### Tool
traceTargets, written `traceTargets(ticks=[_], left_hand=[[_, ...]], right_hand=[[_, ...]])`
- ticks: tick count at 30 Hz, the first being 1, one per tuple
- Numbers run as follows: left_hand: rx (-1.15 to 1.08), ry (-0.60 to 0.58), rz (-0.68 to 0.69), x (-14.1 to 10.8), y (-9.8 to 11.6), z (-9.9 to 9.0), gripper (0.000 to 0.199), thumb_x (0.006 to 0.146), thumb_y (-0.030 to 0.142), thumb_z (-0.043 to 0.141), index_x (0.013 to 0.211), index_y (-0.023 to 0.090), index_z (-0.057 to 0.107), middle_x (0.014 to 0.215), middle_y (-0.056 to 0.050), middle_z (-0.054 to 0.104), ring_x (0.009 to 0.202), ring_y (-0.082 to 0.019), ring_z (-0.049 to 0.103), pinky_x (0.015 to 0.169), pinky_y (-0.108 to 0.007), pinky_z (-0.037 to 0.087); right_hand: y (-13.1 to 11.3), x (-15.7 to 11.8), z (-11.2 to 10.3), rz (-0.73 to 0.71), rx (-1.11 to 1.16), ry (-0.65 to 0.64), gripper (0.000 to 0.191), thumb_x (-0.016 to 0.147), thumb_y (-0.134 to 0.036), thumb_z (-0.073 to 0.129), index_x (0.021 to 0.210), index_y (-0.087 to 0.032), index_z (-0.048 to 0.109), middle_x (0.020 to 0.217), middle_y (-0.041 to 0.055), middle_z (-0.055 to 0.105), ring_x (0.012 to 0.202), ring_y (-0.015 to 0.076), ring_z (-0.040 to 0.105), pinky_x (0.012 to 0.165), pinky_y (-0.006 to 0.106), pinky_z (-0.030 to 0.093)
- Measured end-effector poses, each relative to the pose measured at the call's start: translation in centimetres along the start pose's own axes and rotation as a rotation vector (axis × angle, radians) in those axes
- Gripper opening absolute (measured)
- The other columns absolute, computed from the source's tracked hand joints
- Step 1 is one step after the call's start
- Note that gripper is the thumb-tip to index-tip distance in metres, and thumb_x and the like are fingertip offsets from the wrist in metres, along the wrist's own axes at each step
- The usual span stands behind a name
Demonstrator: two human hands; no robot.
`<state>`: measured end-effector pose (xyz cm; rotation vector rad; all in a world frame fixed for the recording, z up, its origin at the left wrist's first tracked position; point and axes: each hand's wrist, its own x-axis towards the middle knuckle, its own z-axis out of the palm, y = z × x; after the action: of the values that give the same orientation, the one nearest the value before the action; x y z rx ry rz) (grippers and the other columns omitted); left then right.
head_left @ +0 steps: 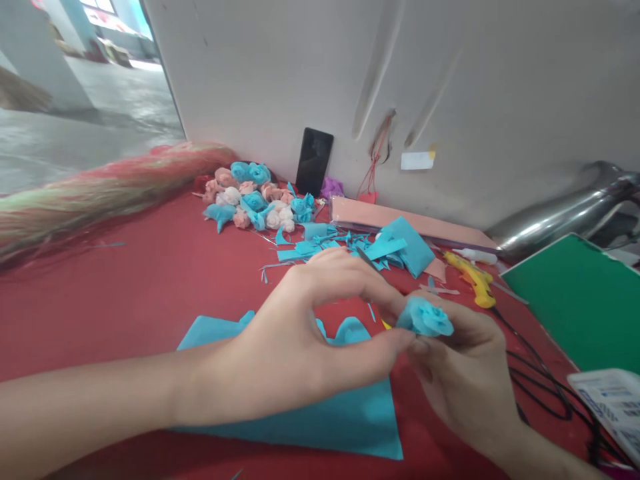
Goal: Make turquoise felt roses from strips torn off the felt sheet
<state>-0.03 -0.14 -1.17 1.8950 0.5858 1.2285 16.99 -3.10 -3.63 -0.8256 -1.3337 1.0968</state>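
A small blue paper flower [426,317] with ruffled petals is held between my two hands, above the red tabletop. My left hand [320,327] pinches its left side between thumb and fingertips. From the right, my right hand [463,373] closes around the flower's base; any stem there is hidden by the fingers. Below my left hand lies a blue paper sheet [350,420] with a wavy cut top edge, partly covered by the hand and forearm.
Behind are blue paper scraps [310,248], finished paper flowers [253,200] and a leaning phone [314,160]. On the right lie a yellow glue gun [473,277] with a black cord, a green board [580,300] and a metal lamp-like object [555,213]. A fringed roll [110,183] borders the left.
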Motion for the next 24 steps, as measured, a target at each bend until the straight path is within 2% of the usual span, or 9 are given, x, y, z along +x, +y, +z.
traceTargets(ticks=[5,10,14,18,24], left_hand=[[0.086,0.016,0.047,0.17,-0.23,-0.01,0.005,0.074,0.013,0.068,0.072,0.018,0.068,0.069,0.004,0.071,0.068,-0.013,0.064,0.086,-0.032,0.046],[0.117,0.024,0.078,0.21,-0.2,0.15,0.009,0.074,0.01,0.067,0.07,0.018,0.067,0.066,0.004,0.07,0.064,-0.012,0.064,0.089,-0.034,0.045],[0.101,0.027,0.055,0.24,-0.11,0.2,0.011,0.072,0.01,0.065,0.069,0.02,0.066,0.065,0.004,0.07,0.066,-0.015,0.064,0.084,-0.035,0.047],[0.081,0.016,0.014,0.36,0.01,0.18,0.012,0.071,0.007,0.064,0.069,0.019,0.065,0.065,0.003,0.069,0.066,-0.014,0.062,0.082,-0.034,0.047],[0.057,-0.002,-0.005,0.12,-0.03,0.03,0.013,0.071,0.005,0.066,0.071,0.017,0.063,0.07,0.004,0.067,0.071,-0.011,0.06,0.079,-0.028,0.048]], right_hand=[[-0.13,-0.01,0.06,-0.032,-0.034,-0.013,0.011,0.074,-0.025,0.076,0.08,-0.034,0.075,0.072,-0.0041,0.07,0.054,0.0072,0.054,0.037,0.014,0.039],[-0.01,0.06,-0.07,-0.103,-0.048,-0.053,0.012,0.075,-0.018,0.074,0.08,-0.03,0.075,0.072,-0.0042,0.07,0.059,0.0077,0.058,0.036,0.014,0.039],[0.16,0.2,-0.19,-0.122,-0.07,-0.079,0.018,0.076,-0.014,0.073,0.084,-0.03,0.074,0.077,-0.0051,0.072,0.073,0.0091,0.064,0.051,0.016,0.049],[0.13,0.36,-0.05,-0.166,-0.089,-0.055,0.019,0.075,-0.01,0.073,0.081,-0.028,0.074,0.075,-0.0062,0.071,0.069,0.0078,0.063,0.06,0.016,0.051],[-0.23,0.36,0.23,-0.26,-0.2,-0.007,0.023,0.069,-0.002,0.073,0.076,-0.024,0.073,0.068,-0.0044,0.068,0.062,0.0083,0.06,0.054,0.016,0.049]])
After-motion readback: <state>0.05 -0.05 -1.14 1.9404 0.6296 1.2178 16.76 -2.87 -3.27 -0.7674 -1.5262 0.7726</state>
